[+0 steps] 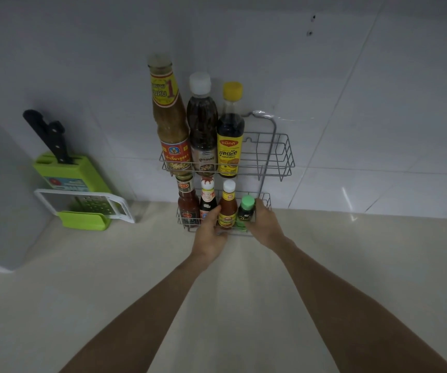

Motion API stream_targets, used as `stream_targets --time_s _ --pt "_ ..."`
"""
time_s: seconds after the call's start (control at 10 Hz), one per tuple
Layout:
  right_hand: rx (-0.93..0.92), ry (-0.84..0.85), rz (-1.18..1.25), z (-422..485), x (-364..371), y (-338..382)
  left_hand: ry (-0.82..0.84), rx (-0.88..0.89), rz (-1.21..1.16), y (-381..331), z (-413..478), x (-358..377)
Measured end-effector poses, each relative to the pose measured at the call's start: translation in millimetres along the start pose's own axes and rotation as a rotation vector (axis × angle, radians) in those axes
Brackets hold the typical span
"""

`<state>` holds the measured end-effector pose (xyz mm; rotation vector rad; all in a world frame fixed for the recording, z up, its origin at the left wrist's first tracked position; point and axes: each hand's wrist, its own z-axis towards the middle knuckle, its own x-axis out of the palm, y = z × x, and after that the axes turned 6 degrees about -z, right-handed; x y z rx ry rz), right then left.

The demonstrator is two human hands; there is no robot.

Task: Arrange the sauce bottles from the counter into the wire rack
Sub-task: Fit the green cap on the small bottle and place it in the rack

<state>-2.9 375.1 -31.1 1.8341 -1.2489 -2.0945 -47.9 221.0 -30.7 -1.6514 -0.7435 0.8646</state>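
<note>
A two-tier wire rack (281,154) hangs on the white tiled wall. Its upper shelf holds three tall bottles: a brown sauce bottle (169,122), a dark bottle with a white cap (202,122) and a yellow-capped bottle (230,130). On the lower shelf stand a red sauce bottle (187,204), a dark bottle with a red-white top (207,200), a white-capped chilli sauce bottle (227,205) and a small green-capped bottle (246,210). My left hand (210,235) touches the lower shelf's front by the chilli bottle. My right hand (264,224) grips the green-capped bottle from the right.
A green knife block (68,173) with a black-handled knife (47,135) stands at the left by the wall. A white and green grater (87,208) lies in front of it. The beige counter (351,251) stretches below the rack.
</note>
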Motion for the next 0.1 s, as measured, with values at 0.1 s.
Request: stream_targets --time_s 0.1 --pt "0.001 0.026 -0.006 -9.8 -2.7 -0.1 -0.01 0.01 0.035 -8.4 -7.0 -4.5"
